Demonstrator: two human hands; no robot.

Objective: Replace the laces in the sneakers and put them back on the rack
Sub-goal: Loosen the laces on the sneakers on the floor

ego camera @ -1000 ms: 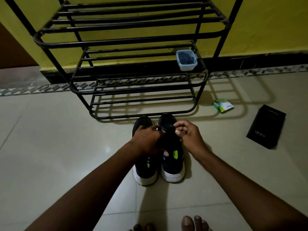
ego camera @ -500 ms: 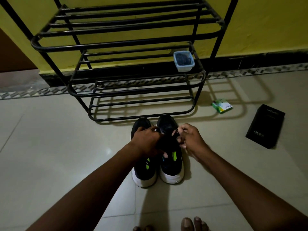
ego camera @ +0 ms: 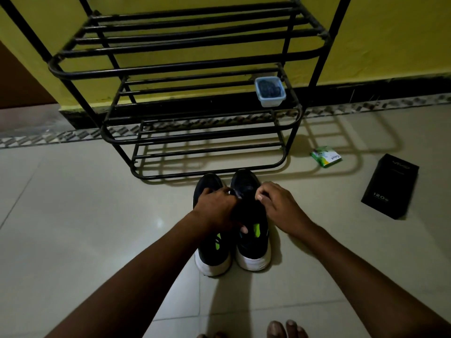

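Two black sneakers with white soles and green accents stand side by side on the floor, toes toward the rack: the left sneaker [ego camera: 211, 252] and the right sneaker [ego camera: 252, 245]. My left hand [ego camera: 216, 208] rests over the gap between them, fingers pinched on a dark lace end at the right sneaker's lacing. My right hand [ego camera: 278, 203] pinches the lace at that shoe's right side. The lace itself is barely visible against the dark upper. The black metal shoe rack [ego camera: 195, 69] stands just beyond the toes.
A small clear tub [ego camera: 270, 91] with dark contents sits on the rack's middle shelf at right. A green packet [ego camera: 325, 156] and a black box [ego camera: 390, 186] lie on the tiled floor to the right. My bare toes [ego camera: 285, 329] show at the bottom edge.
My right hand has drawn slightly to the right and down along the right sneaker's side. My left hand stays over the laces. The view has tilted down a little.
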